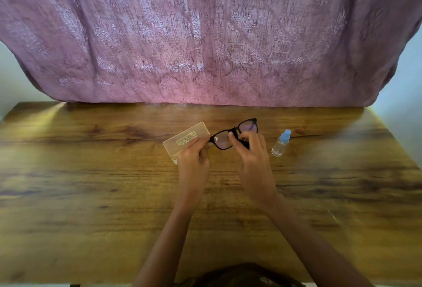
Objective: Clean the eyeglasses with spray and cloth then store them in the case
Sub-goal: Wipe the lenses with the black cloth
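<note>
Black-framed eyeglasses [247, 124] are held above the wooden table [91, 184] near its middle. My left hand [194, 161] grips the frame's left end. My right hand [251, 152] pinches a small dark cloth [244, 144] against the left lens, thumb on the lens front. A translucent beige glasses case [182, 137] lies closed on the table just left of the hands, partly hidden by my left hand. A small clear spray bottle [281, 144] with a light blue cap stands to the right of my right hand.
A pink patterned curtain [205, 35] hangs along the table's far edge. Bare wood stretches to the left, to the right and toward me. Pale wall shows at both sides.
</note>
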A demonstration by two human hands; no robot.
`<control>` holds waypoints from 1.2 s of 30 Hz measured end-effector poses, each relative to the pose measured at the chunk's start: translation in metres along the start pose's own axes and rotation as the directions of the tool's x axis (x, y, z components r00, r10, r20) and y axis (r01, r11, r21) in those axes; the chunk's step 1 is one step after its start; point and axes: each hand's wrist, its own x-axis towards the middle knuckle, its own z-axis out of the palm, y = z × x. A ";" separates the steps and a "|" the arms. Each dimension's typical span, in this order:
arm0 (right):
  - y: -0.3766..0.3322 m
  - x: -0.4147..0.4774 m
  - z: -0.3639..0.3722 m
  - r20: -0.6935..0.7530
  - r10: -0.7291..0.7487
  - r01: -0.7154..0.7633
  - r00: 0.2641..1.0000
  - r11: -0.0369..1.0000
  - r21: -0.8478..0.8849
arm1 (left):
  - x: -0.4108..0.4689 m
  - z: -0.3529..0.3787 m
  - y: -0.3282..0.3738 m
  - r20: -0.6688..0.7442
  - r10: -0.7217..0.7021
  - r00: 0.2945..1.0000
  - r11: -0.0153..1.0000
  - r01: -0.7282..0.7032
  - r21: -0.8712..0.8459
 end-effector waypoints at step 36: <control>-0.004 -0.018 -0.002 0.036 0.010 -0.011 0.999 1.000 0.027 | -0.007 0.000 0.002 -0.031 -0.058 0.998 0.998 0.057 -0.018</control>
